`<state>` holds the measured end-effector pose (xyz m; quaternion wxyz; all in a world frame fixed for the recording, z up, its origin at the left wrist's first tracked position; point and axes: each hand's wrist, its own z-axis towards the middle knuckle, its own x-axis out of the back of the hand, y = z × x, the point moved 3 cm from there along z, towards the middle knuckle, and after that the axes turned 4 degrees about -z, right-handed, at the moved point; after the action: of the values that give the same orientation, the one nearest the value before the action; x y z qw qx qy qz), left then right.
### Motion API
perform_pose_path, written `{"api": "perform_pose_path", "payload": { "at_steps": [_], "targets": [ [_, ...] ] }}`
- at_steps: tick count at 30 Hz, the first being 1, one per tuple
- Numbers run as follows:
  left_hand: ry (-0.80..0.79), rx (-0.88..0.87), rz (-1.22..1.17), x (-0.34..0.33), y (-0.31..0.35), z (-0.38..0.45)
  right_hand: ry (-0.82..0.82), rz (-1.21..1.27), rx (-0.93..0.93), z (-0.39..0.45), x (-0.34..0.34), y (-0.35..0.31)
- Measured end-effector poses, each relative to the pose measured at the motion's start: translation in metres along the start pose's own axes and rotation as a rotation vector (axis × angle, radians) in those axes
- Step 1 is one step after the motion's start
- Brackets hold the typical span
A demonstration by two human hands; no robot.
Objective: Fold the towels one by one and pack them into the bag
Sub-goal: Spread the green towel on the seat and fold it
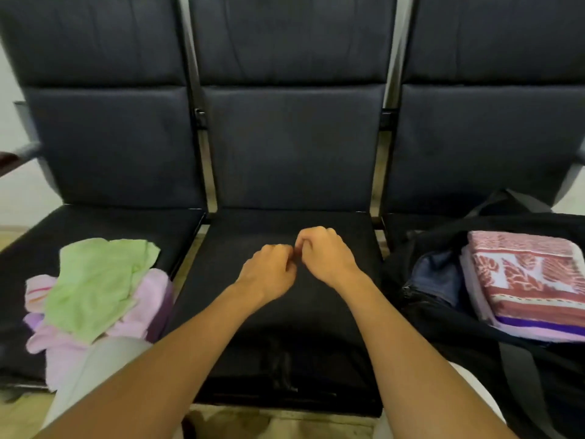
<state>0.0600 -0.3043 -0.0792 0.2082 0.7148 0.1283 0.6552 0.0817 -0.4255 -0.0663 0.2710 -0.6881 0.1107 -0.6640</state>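
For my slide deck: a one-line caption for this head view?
Both hands curled over the middle seat, between unfolded towels and packed bag.

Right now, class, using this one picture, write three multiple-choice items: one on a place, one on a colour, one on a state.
1. Where does the bag sit?
A. right seat
B. middle seat
C. floor

2. What colour is the top towel of the unfolded pile?
A. blue
B. green
C. red

3. What are the two hands holding?
A. a towel
B. the bag strap
C. nothing

Key:
1 A, the bag rests on the right seat.
2 B, the green towel lies on top of pink ones.
3 C, the left hand and right hand have curled fingers, holding nothing, above the middle seat.
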Motion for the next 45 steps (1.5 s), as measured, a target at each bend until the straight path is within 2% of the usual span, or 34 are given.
{"api": "perform_pose_path", "payload": {
  "at_steps": [5,8,12,15,18,20,28,34,40,43,45],
  "targets": [
    [0.055,0.185,-0.026,0.03,-0.093,-0.045,-0.234,0.0,0.193,0.004,-0.06,-0.082],
    [0.059,0.245,-0.003,0.035,-0.138,-0.066,-0.334,0.026,0.246,0.01,-0.086,-0.108],
    [-0.051,0.271,0.079,0.037,-0.17,-0.081,-0.451,-0.006,0.273,0.019,-0.12,-0.129],
    [-0.085,0.364,0.135,0.051,-0.199,-0.091,-0.522,-0.024,0.304,0.022,-0.149,-0.148],
    [-0.272,0.441,0.272,0.058,-0.236,-0.103,-0.563,-0.053,0.36,0.028,-0.18,-0.171],
    [-0.407,0.487,0.277,0.054,-0.255,-0.113,-0.605,-0.065,0.368,0.03,-0.2,-0.187],
    [-0.481,0.556,0.328,0.051,-0.305,-0.127,-0.632,-0.173,0.448,0.028,-0.273,-0.234],
    [-0.456,0.532,0.282,0.055,-0.323,-0.12,-0.55,-0.204,0.47,0.03,-0.29,-0.24],
    [-0.252,0.421,0.204,0.062,-0.316,-0.106,-0.501,-0.015,0.307,0.031,-0.289,-0.241],
    [-0.15,0.381,0.165,0.073,-0.305,-0.103,-0.487,-0.015,0.299,0.03,-0.28,-0.238],
    [-0.067,0.359,0.105,0.081,-0.299,-0.102,-0.437,0.087,0.276,0.032,-0.269,-0.237]
  ]
}}
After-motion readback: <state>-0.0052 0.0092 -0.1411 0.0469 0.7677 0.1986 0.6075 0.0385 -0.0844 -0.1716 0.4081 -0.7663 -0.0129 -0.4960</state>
